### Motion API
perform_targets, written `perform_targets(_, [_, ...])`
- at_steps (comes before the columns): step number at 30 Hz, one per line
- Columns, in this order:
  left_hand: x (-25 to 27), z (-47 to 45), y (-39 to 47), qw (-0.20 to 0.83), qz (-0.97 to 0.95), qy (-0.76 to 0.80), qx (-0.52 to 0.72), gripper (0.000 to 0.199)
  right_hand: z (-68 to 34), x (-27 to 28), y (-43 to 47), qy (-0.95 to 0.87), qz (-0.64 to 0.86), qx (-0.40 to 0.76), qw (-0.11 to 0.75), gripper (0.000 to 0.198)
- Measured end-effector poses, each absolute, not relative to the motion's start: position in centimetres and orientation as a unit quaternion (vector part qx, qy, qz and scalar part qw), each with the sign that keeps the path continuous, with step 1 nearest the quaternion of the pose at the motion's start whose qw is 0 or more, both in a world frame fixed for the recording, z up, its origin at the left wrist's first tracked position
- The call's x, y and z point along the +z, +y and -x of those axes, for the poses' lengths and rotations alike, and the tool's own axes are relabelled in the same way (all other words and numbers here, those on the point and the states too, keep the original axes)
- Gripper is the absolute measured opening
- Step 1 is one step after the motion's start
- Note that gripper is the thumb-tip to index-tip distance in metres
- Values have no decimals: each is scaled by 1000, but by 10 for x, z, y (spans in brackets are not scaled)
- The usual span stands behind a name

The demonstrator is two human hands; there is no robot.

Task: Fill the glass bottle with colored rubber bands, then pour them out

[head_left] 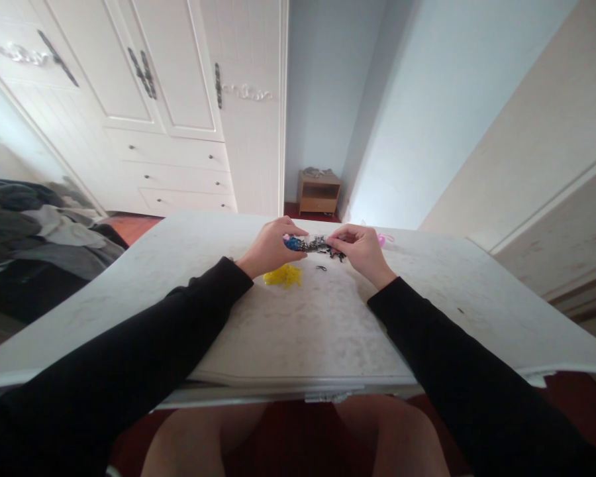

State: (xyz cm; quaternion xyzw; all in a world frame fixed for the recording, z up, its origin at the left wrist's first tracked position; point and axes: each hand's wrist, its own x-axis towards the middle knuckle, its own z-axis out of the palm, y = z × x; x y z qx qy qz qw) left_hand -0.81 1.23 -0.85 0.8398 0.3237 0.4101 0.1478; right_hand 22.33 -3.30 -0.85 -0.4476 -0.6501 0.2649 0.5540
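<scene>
A clear, narrow pack [316, 244] with blue and black bits in it lies sideways between my hands, above the table. My left hand [273, 244] is closed round its left end, by the blue bits. At the other end, my right hand [358, 246] pinches with thumb and fingertips among the black bits; some of these hang below the fingers. A yellow heap of thin, band-like pieces [282, 275] rests on the table just below my left hand. One small black loop, like an elastic band [321, 268], lies below the pack. Something pink [383, 239] shows behind my right hand.
The white table [288, 338] has a worn, smudged top and a small dark speck [460, 311] at right. Clothes [54, 232] are heaped to the left. Beyond stand a white wardrobe [179, 159] and a small wooden cabinet [318, 193].
</scene>
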Motion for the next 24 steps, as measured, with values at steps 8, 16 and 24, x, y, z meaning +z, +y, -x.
perform_targets(8, [-3,8,8,137,-857,320,380,23,-221,-6,-34,-637,445,296,556,45])
perform_targets(16, [-6,8,9,146,-843,322,404,24,-222,-1,-37,-617,433,270,599,50])
perform_targets(24, [-10,7,12,163,-829,319,429,22,-219,4,-42,-624,445,237,597,47])
